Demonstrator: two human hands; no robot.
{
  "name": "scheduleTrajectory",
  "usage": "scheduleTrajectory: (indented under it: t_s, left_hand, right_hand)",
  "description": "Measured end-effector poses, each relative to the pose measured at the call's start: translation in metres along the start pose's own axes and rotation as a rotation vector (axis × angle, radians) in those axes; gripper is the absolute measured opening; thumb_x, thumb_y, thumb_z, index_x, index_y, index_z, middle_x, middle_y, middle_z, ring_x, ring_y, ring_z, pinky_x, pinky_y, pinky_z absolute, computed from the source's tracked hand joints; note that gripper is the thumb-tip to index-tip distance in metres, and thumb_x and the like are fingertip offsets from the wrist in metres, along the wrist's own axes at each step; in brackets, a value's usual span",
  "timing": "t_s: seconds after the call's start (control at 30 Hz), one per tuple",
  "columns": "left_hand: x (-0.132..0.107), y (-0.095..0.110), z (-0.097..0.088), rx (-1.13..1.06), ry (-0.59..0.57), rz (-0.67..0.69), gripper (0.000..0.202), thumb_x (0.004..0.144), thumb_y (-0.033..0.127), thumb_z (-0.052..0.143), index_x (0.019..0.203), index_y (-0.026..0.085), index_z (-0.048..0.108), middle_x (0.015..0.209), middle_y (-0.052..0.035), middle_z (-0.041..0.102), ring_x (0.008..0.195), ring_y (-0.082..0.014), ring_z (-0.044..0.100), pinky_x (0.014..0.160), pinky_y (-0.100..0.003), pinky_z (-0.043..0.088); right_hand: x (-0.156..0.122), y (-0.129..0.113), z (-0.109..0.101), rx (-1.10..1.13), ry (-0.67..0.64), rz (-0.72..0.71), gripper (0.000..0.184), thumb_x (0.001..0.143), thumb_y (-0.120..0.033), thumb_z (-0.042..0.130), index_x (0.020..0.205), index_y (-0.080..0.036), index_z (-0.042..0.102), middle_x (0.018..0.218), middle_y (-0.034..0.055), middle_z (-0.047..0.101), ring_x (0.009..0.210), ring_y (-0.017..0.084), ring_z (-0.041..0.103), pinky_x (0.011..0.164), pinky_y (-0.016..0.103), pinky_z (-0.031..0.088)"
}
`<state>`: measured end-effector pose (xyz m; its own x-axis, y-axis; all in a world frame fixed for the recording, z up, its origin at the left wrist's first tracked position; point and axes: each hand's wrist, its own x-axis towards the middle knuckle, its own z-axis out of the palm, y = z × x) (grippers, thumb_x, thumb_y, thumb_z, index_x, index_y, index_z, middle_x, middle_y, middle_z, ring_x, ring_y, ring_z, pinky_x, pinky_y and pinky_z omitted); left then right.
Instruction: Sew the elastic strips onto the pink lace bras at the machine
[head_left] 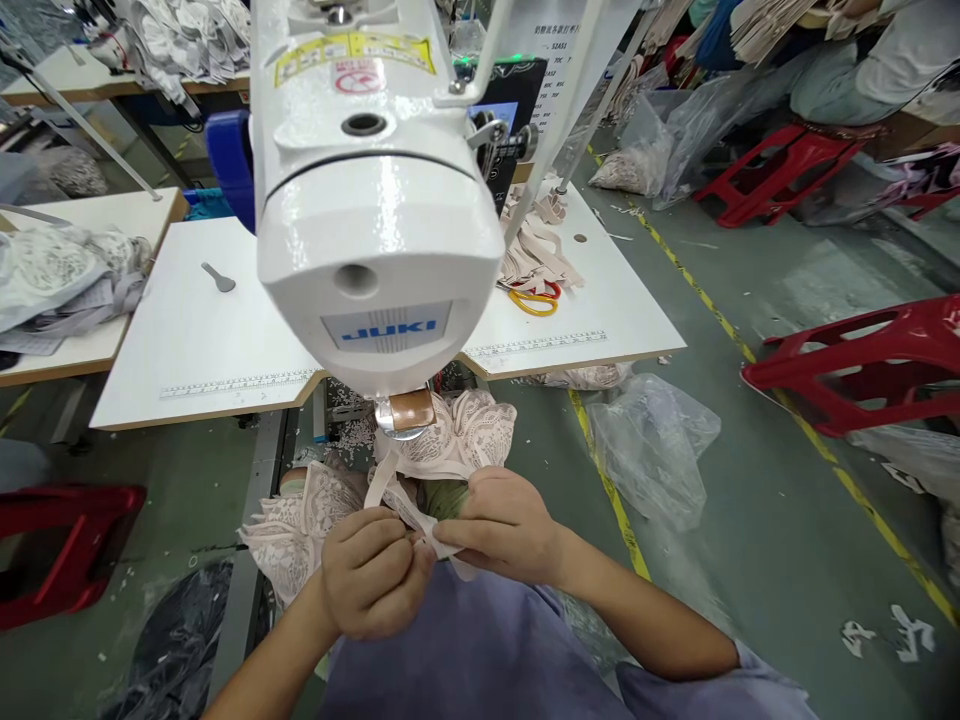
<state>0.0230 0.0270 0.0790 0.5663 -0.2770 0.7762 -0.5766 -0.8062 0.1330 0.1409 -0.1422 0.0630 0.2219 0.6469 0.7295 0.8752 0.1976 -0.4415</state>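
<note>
My left hand (379,572) is closed on a pale pink bra strap (384,480), close to my lap. Beside it, my right hand (510,525) pinches the same pale strap material between thumb and fingers. The strap loops up between both hands towards a pale pink lace bra (476,432) under the head of the white JUKI sewing machine (375,230). More lace bra cups (307,520) hang in a pile left of my left hand. The machine's needle area is hidden behind its head.
Yellow-and-red scissors (536,300) and cut pale strips (540,250) lie on the right tabletop (607,310). A small grey tool (218,278) rests on the left tabletop (202,340). Red stools (870,365) and a clear plastic bag (656,450) are on the floor.
</note>
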Motion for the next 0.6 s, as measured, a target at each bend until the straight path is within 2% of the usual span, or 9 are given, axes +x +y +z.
scheduleTrajectory:
  t_s: [0.17,0.43,0.6]
  left_hand:
    - [-0.0019,0.0010,0.0004,0.010,0.013,0.002,0.019,0.078,0.001,0.066,0.071,0.017,0.061,0.057,0.0023,0.061,0.058,-0.0124,0.060,0.058,-0.031,0.061]
    - [0.0026,0.0008,-0.0022,-0.014,0.013,0.019,0.017,0.076,0.000,0.066,0.071,0.016,0.062,0.058,0.0006,0.062,0.058,-0.0134,0.060,0.059,-0.032,0.061]
    - [0.0000,0.0023,-0.0004,-0.008,0.007,0.003,0.018,0.076,-0.001,0.066,0.070,0.016,0.062,0.058,0.0010,0.061,0.058,-0.0132,0.059,0.059,-0.032,0.060]
  right_hand:
    - [-0.0013,-0.0008,0.0000,-0.003,0.006,0.014,0.016,0.095,-0.018,0.051,0.086,-0.018,0.064,0.058,-0.0030,0.059,0.052,0.011,0.048,0.058,0.028,0.037]
    - [-0.0038,0.0004,-0.0008,-0.005,-0.019,0.002,0.017,0.098,-0.027,0.050,0.101,-0.020,0.065,0.062,-0.0028,0.061,0.056,0.011,0.050,0.060,0.028,0.039]
    - [-0.0041,0.0005,-0.0010,0.012,-0.023,0.013,0.017,0.098,-0.027,0.049,0.095,-0.020,0.065,0.062,-0.0027,0.059,0.056,0.011,0.050,0.060,0.029,0.038]
